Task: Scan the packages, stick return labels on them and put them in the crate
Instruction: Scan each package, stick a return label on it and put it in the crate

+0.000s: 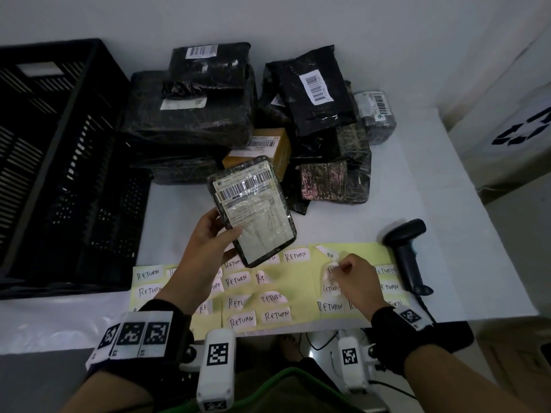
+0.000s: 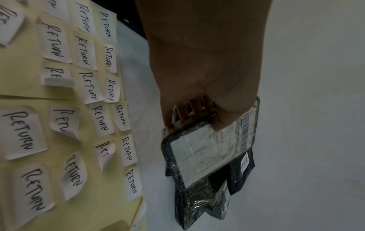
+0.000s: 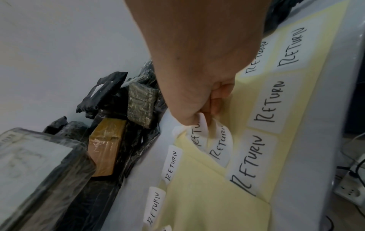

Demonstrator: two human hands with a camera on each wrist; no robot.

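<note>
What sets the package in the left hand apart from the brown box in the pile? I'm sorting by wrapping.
The held package is black, flat and lifted off the table in the left hand; the brown box is tan, blockier, and wedged among the pile. Both carry barcode labels under clear plastic.

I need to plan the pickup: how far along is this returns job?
Early. The black crate shows no package inside. In hand: the left hand holds a wrapped package above the table, while the right hand peels a RETURN label off the yellow sheet. The scanner lies aside. The pile of packages remains.
</note>
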